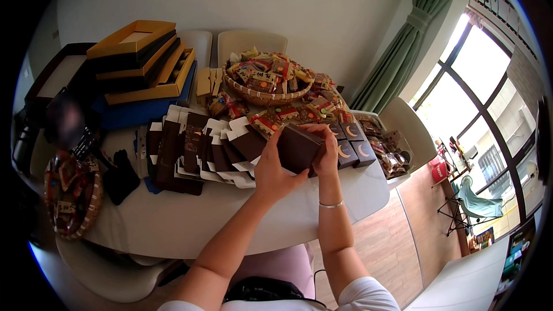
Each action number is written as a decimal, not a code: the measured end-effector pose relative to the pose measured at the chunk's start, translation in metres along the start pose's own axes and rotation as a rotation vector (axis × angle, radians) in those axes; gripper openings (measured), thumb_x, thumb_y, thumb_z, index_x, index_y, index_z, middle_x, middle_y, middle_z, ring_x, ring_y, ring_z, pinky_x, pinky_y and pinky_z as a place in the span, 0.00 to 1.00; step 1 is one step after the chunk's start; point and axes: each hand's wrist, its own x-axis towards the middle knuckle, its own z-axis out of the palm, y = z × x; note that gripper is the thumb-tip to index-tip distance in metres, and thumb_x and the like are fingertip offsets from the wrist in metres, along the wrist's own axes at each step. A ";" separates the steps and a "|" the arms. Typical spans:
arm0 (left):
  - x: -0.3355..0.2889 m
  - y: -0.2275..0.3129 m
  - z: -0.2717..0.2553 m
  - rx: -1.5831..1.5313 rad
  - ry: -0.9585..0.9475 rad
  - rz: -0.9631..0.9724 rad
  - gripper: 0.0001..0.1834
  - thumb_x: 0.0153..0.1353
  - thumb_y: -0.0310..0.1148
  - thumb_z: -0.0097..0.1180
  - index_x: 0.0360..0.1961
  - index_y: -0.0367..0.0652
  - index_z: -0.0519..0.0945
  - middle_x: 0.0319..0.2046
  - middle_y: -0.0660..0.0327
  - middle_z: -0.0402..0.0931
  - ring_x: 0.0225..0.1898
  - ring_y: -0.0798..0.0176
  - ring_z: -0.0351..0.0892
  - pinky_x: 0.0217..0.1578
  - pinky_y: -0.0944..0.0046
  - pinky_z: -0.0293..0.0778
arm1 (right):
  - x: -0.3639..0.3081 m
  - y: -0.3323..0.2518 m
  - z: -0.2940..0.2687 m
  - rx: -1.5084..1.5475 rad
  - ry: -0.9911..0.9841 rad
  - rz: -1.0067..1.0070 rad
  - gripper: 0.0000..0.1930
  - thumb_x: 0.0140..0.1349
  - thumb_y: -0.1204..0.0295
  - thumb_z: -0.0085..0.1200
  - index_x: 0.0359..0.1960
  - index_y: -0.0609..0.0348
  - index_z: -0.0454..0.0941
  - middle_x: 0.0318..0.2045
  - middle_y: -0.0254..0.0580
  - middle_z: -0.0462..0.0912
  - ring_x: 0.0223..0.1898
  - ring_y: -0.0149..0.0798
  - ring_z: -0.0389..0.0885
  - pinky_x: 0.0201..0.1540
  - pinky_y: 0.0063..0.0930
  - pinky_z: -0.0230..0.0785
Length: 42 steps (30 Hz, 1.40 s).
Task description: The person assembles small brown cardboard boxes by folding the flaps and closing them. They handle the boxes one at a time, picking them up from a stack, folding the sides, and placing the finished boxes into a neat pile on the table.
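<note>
The left hand and right hand clasp a dark brown box between them over the pale surface, with crescent-marked boxes just right of the hands, white-flapped cartons left, wrapped packets beyond, and a heaped wicker basket farthest.

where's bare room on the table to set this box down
Bare white tabletop lies along the near edge, in front of the brown cartons; a smaller patch is at the front-right corner, nearer than the crescent-moon boxes. Crowded: beyond the held brown box, around the back wicker basket and wrapped snacks.
</note>
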 end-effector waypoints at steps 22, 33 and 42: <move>-0.001 -0.010 0.006 0.288 0.160 0.185 0.58 0.34 0.29 0.73 0.70 0.40 0.56 0.65 0.50 0.64 0.61 0.43 0.66 0.57 0.46 0.65 | -0.004 0.004 0.022 -0.011 0.090 0.054 0.15 0.67 0.77 0.51 0.53 0.67 0.80 0.54 0.47 0.81 0.55 0.37 0.79 0.58 0.29 0.70; -0.002 -0.009 0.007 0.300 0.191 0.245 0.56 0.35 0.28 0.73 0.69 0.37 0.59 0.60 0.47 0.68 0.57 0.42 0.69 0.56 0.46 0.66 | -0.005 0.005 0.022 -0.014 0.178 0.031 0.12 0.68 0.78 0.51 0.50 0.67 0.82 0.49 0.45 0.84 0.50 0.33 0.81 0.53 0.24 0.72; 0.000 -0.012 0.007 0.244 0.189 0.183 0.57 0.34 0.29 0.72 0.70 0.37 0.58 0.61 0.49 0.67 0.57 0.43 0.70 0.53 0.47 0.70 | -0.005 0.005 0.028 -0.434 0.089 -0.199 0.13 0.67 0.75 0.54 0.50 0.67 0.82 0.52 0.49 0.83 0.53 0.38 0.81 0.57 0.27 0.69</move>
